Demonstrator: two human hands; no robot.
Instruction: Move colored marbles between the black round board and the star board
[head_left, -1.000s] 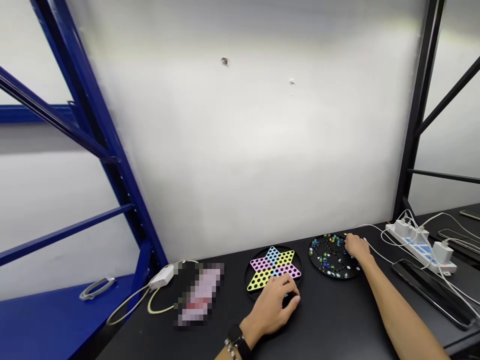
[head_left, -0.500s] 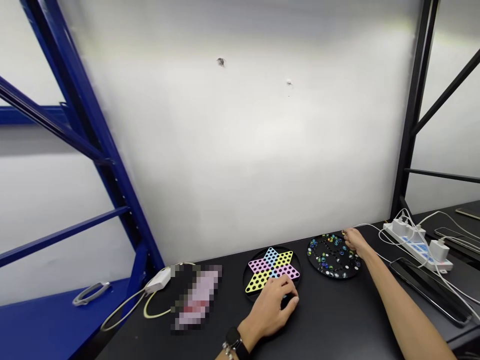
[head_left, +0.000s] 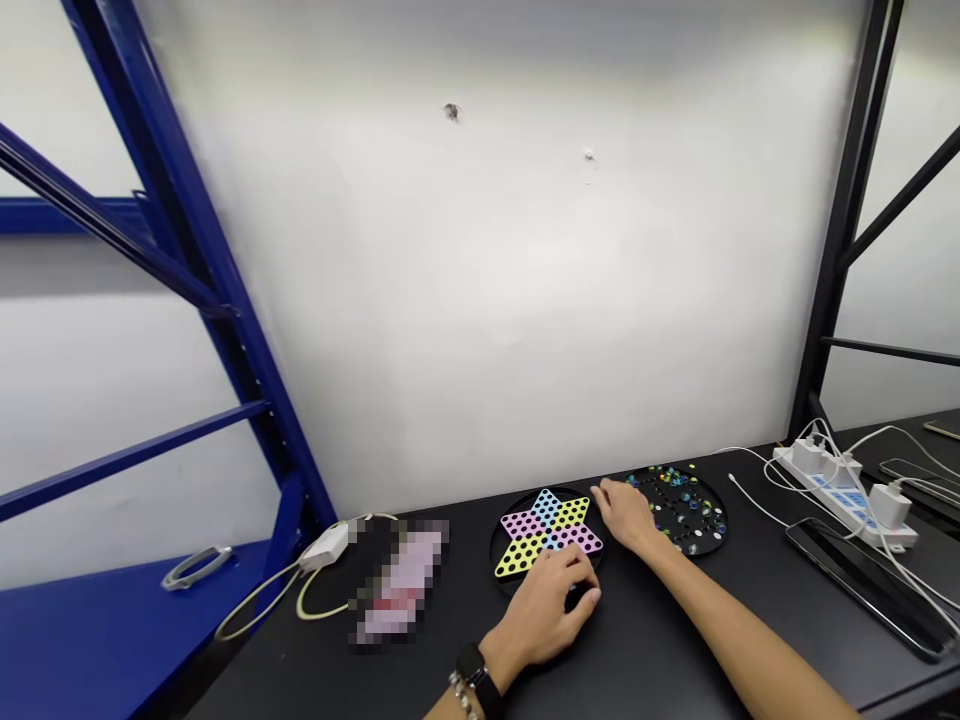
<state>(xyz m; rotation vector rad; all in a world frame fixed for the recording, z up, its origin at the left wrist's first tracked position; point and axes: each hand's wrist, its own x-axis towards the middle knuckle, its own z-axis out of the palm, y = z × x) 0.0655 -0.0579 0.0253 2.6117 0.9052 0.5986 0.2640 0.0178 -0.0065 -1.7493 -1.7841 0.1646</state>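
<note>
A round black Chinese checkers board (head_left: 496, 540) lies on the black table, its star of yellow, pink and blue points full of holes. My left hand (head_left: 546, 608), with a watch at its wrist, is curled over the board's near edge, thumb and fingers closed around the rim; the near point of the star is hidden beneath it. At the board's right rim, my right hand (head_left: 626, 512) has its fingers drawn together; whatever is between the fingertips cannot be made out. Behind that hand sits a round black tray (head_left: 716, 548) with glass marbles (head_left: 681, 519) scattered in it.
A white power strip (head_left: 847, 497) with plugs and cables stands at the right, beside a long black glossy object (head_left: 862, 580). Left are a blurred pink item (head_left: 405, 585), a white adapter (head_left: 327, 548) with a cable, and a blue rack (head_left: 247, 340). A white wall rises behind.
My right hand has moved left from the far right edge of the marble tray to the board's right rim. The left hand has kept its place on the board.
</note>
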